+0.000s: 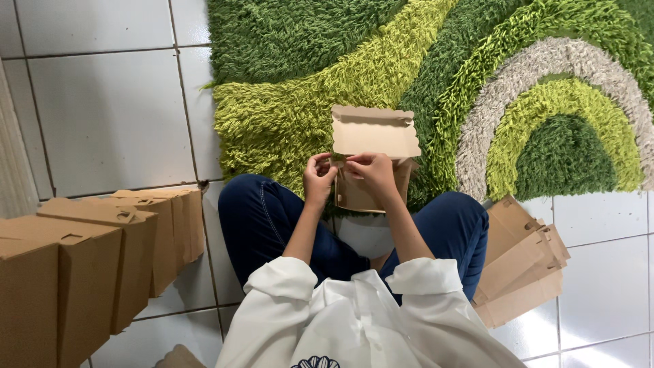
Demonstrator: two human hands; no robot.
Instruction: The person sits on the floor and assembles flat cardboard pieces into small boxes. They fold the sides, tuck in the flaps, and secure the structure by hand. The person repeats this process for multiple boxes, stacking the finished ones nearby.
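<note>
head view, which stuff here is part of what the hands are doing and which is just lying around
In hand:
- cardboard box, lid flap raised, held by left hand and right hand
- stack of flat cardboard blanks at the right knee
- row of folded boxes on the left

Just lying about:
- green shaggy rug
- white tiled floor

seated cross-legged, seen from above, the person holds both forearms out from rolled white sleeves, bare to the wrist and converging over the lap. the left hand [319, 178] and right hand [372, 172] meet almost fingertip to fingertip, knuckles up. fingers of both curl in a pinch, thumbs tucked beneath, wrists bent slightly inward above the knees.
</note>
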